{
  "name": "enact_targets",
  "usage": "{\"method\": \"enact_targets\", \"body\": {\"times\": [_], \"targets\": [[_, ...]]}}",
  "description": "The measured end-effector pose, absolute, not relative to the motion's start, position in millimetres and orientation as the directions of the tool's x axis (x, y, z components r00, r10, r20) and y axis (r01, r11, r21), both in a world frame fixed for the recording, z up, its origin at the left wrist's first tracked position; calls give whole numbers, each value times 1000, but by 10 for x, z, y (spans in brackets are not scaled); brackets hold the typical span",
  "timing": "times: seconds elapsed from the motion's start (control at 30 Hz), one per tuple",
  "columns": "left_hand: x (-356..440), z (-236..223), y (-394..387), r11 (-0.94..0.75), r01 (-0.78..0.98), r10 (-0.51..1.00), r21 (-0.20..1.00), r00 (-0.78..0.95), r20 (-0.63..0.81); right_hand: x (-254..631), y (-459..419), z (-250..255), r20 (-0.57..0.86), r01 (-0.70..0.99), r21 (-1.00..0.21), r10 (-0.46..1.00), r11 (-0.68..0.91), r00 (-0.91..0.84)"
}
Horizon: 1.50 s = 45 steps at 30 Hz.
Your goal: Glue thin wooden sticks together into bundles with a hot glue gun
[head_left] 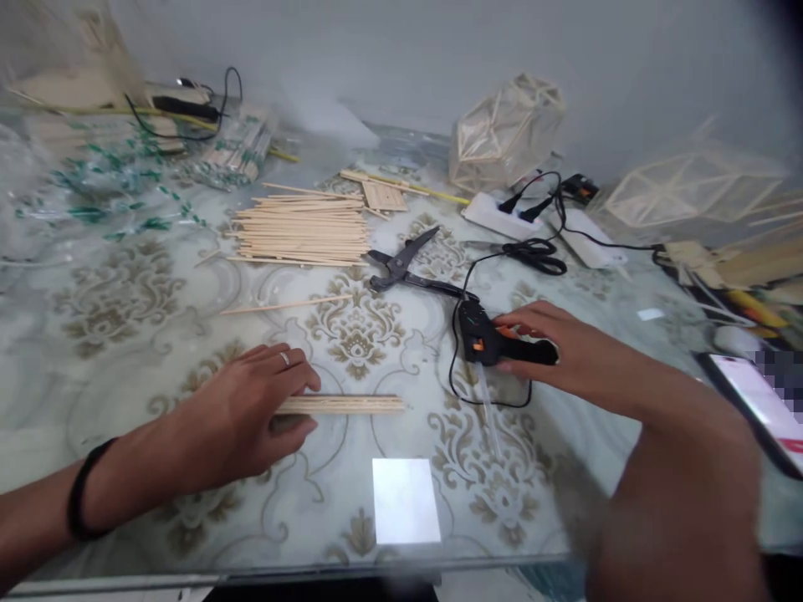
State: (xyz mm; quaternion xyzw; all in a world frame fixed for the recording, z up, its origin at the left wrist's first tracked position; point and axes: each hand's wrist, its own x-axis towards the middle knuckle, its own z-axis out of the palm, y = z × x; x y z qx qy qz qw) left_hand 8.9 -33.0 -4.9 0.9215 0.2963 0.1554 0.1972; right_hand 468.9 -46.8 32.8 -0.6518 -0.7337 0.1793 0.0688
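My left hand [244, 414], with a ring and a black wristband, is closed round a small row of wooden sticks [351, 405] lying flat on the table. Its palm covers their left ends. My right hand [552, 343] grips the handle of a black and orange hot glue gun [480, 334]. A clear glue stick [488, 405] pokes out of the gun toward the table's front edge. Just behind the gun lie dark metal shears [401, 263], blades apart. To their left is a large pile of wooden sticks [301, 230], with one loose stick [288, 304] in front.
A white power strip [502, 216] with black cords stands behind the gun. Geometric stick frames [508, 134] are at the back right. Plastic wrappers [113, 184] and a bagged stick bundle [235, 146] lie back left. A phone [756, 405] is at the right edge.
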Motion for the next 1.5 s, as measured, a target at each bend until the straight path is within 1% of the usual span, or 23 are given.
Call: {"method": "enact_targets", "body": {"times": [0.07, 0.13, 0.2, 0.27, 0.37, 0.4, 0.47, 0.5, 0.6, 0.67, 0.83, 0.97, 1.1, 1.23, 1.37, 1.5], "targets": [[31, 31, -309, -745, 503, 611, 437, 778, 146, 4695, -522, 416, -82, 942, -329, 992, 66, -99], [-35, 113, -273, -737, 526, 619, 424, 777, 112, 4636, -579, 511, -2, 953, -299, 999, 42, -45], [-97, 180, -231, -724, 554, 632, 410, 771, 74, 4472, -624, 577, 50, 951, -301, 997, 66, -54], [-159, 210, -191, -709, 583, 648, 396, 761, 40, 4211, -651, 587, -14, 914, -370, 982, 168, -187], [-287, 180, -153, -699, 594, 650, 397, 760, 6, 3782, -651, 500, -113, 799, -502, 891, 330, -439], [-342, 156, -147, -696, 593, 648, 405, 761, -1, 3669, -641, 453, -137, 771, -531, 863, 351, -487], [-457, 104, -141, -692, 577, 641, 434, 768, 2, 3525, -614, 355, -152, 741, -565, 837, 362, -525], [-509, 81, -137, -677, 583, 653, 450, 758, 0, 3493, -601, 309, -155, 736, -573, 835, 359, -528], [-608, 42, -100, -680, 515, 610, 522, 792, 13, 3499, -584, 213, -154, 726, -593, 836, 348, -527], [-620, 33, -59, -695, 470, 583, 545, 811, 44, 3531, -588, 188, -147, 712, -609, 833, 349, -533], [-587, -7, -22, -700, 452, 579, 553, 812, 70, 3576, -596, 177, -110, 679, -641, 833, 357, -542], [-566, -45, -101, -706, 484, 600, 517, 796, 74, 3586, -609, 166, -93, 670, -649, 838, 359, -538], [-551, -70, -139, -686, 516, 624, 513, 780, 50, 3557, -627, 158, -47, 662, -631, 832, 404, -553], [-522, -19, -105, -689, 473, 569, 548, 822, 5, 3512, -608, 136, -4, 678, -579, 829, 454, -559], [-471, 116, -81, -683, 449, 539, 576, 842, -17, 3531, -594, 52, 74, 634, -591, 817, 498, -572], [-426, 204, -88, -677, 453, 541, 580, 841, -26, 3647, -673, -118, 73, 649, -565, 815, 509, -575]]}}
